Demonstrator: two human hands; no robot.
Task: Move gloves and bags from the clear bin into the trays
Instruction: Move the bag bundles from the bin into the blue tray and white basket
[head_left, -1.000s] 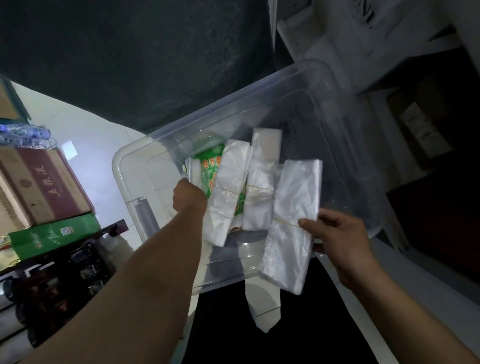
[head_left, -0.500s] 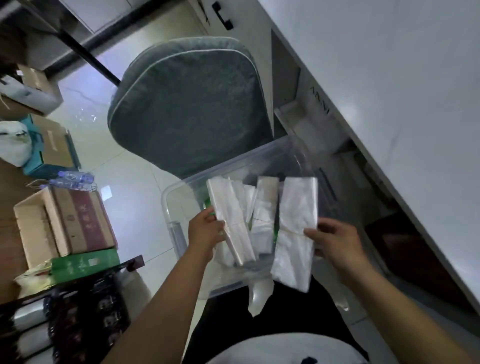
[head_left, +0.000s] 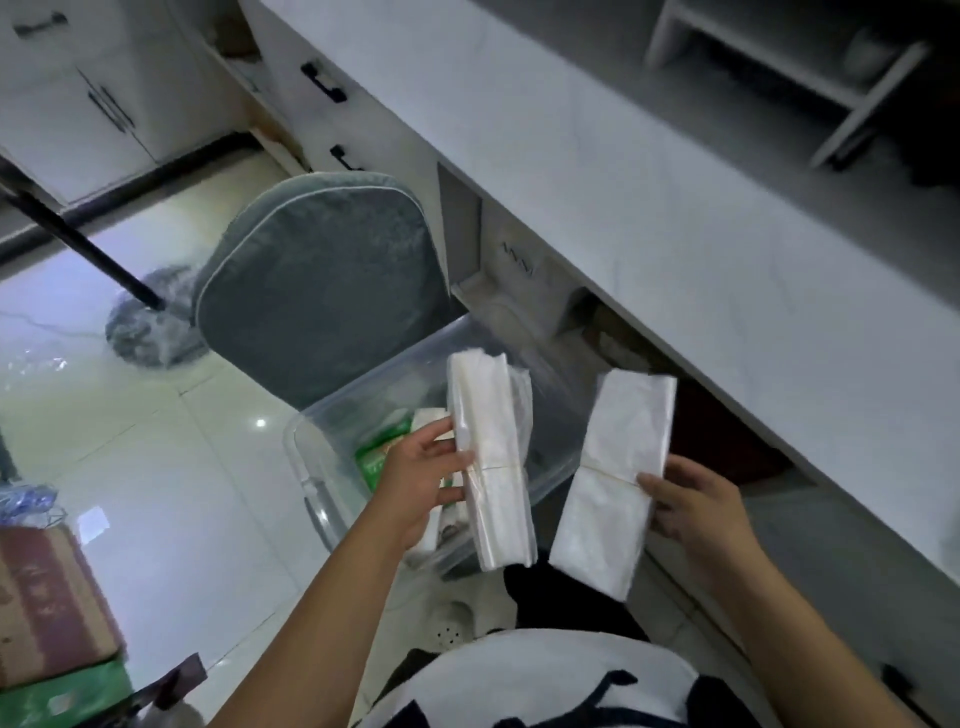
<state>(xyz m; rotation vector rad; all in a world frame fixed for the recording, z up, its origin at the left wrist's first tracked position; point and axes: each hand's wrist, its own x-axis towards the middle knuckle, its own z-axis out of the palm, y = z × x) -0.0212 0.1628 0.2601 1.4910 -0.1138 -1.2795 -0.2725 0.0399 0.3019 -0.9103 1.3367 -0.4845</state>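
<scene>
A clear plastic bin (head_left: 332, 431) stands on the floor in front of me. Inside it lies a green printed packet (head_left: 376, 457). My left hand (head_left: 421, 483) grips a banded bundle of clear plastic bags (head_left: 491, 457) above the bin's near side. My right hand (head_left: 691, 504) holds a second banded bundle of white plastic bags (head_left: 613, 467), lifted to the right of the bin and apart from the first bundle. Both bundles stand roughly upright. No trays are in view.
A grey cushioned chair (head_left: 322, 286) stands just behind the bin. A long white counter (head_left: 675, 208) runs along the right, with drawers beneath it. A white shelf unit (head_left: 779, 57) sits on the counter. Cardboard boxes (head_left: 47, 608) are at the lower left, a mop (head_left: 150, 322) on the floor.
Both hands have lifted their bundles up out of the bin and drawn them apart. My view has tilted up, now showing the counter and the chair.
</scene>
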